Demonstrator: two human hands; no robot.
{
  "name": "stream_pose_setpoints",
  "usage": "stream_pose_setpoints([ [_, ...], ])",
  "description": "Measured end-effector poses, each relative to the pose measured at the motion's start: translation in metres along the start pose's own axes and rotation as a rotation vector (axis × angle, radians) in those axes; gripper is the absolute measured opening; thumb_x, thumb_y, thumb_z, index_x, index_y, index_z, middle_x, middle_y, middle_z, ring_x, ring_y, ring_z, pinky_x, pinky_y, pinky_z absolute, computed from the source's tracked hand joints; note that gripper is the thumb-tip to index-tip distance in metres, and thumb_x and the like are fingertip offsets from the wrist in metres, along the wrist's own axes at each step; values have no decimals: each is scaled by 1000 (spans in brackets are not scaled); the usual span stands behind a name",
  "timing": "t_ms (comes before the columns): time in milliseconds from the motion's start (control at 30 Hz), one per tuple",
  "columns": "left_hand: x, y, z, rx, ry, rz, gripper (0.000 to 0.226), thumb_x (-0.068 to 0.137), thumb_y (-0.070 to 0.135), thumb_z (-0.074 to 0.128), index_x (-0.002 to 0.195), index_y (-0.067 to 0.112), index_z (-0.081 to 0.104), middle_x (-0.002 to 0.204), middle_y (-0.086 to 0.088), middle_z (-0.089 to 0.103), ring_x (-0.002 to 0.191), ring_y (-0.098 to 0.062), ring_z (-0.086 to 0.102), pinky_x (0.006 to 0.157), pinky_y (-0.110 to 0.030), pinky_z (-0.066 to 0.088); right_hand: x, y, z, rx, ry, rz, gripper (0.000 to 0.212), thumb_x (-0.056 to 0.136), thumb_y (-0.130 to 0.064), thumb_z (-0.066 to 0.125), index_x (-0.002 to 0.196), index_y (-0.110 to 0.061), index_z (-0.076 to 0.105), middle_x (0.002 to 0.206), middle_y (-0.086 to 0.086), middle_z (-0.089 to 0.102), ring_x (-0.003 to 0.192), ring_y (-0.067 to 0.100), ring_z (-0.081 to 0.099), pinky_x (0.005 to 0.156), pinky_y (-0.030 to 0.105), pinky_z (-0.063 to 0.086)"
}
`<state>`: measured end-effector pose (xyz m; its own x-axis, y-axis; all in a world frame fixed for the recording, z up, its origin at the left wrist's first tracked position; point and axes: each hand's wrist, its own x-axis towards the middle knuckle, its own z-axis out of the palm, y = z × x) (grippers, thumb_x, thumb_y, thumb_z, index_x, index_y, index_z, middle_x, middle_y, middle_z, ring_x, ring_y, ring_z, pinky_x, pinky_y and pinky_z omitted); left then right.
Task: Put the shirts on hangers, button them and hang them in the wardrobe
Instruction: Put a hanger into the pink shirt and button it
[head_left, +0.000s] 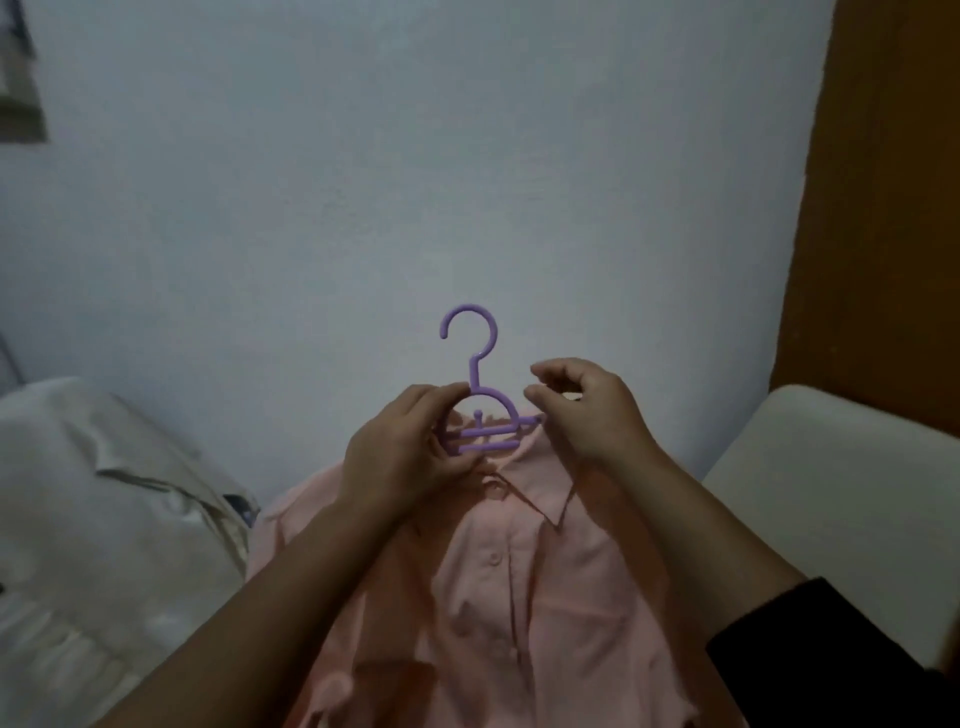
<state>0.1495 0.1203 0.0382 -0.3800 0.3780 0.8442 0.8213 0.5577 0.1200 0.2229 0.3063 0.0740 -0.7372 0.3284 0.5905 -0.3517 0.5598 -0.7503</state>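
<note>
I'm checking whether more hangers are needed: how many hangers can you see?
1: a purple hanger sits in the pink shirt, gripped by the left hand at its centre. The shirt hides its arms; others may lie out of view.

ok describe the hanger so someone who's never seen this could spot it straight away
Start at the pale blue-grey wall filling the upper view, then drop to the pink shirt in the lower centre. At the shirt's collar the purple hanger sticks up, its hook outlined against the wall, gripped by the left hand with the right hand beside it. It is the only purple thing, thin plastic among soft fabrics.
</note>
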Motion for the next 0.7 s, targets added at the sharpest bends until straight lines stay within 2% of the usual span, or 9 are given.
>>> stream_pose_setpoints([
  [67,12,8,-33,35,69,12,64,62,34,84,120,30,60,104,9,64,81,-10,61,59,-20,48,0,-27,-11,-53,-19,20,30,87,-28,65,114,-16,65,102,-5,60,95,8,57,80,17,40],
  [133,21,17,-63,58,104,32,65,61,33,85,121,29,60,106,7,64,85,-13,63,61,-24,50,-3,-53,-20,-140,-50,10,19,87,-38,63,85,-19,69,78,-5,62,78,12,57,71,24,40],
  [200,27,24,-87,73,124,46,66,62,33,85,122,28,61,108,4,65,85,-17,64,62,-25,51,-7,-77,-28,-125,-31,-7,23,86,-33,65,70,-17,69,60,-6,59,57,5,51,55,17,38],
  [267,31,33,-107,75,141,26,66,62,34,85,123,31,60,113,5,62,87,-18,64,64,-27,52,-13,-99,-33,-42,49,-29,18,85,-24,68,74,-10,72,58,-5,58,50,0,48,48,14,36],
  [400,35,50,-137,58,128,-57,65,62,39,85,122,35,60,124,5,52,89,-17,62,70,-29,49,-28,-136,-41,188,215,-92,13,83,-22,70,78,-10,72,69,-1,63,69,9,55,62,23,42],
  [533,35,56,-158,47,172,-61,68,62,34,86,124,32,60,132,0,47,89,-21,63,71,-32,50,-44,-158,-51,151,64,-161,28,89,-24,63,110,-7,69,99,-8,63,95,3,56,69,-1,39],
  [567,34,55,-162,49,190,-56,68,62,32,86,124,31,60,132,-1,47,92,-21,62,71,-32,50,-47,-159,-57,104,60,-159,31,91,-25,60,114,-6,67,104,-7,62,101,4,56,69,-2,38],
  [633,33,51,-171,43,225,-58,68,63,30,86,125,29,59,130,-2,48,99,-20,59,75,-32,51,-48,-155,-70,28,84,-133,32,92,-22,58,114,1,65,115,2,65,109,14,59,78,9,43],
  [700,34,44,-179,18,253,-75,69,64,30,86,126,28,59,130,-3,49,104,-18,56,79,-31,50,-50,-149,-83,-12,89,-61,28,90,-20,63,108,0,68,114,8,67,105,18,62,89,23,45],
])
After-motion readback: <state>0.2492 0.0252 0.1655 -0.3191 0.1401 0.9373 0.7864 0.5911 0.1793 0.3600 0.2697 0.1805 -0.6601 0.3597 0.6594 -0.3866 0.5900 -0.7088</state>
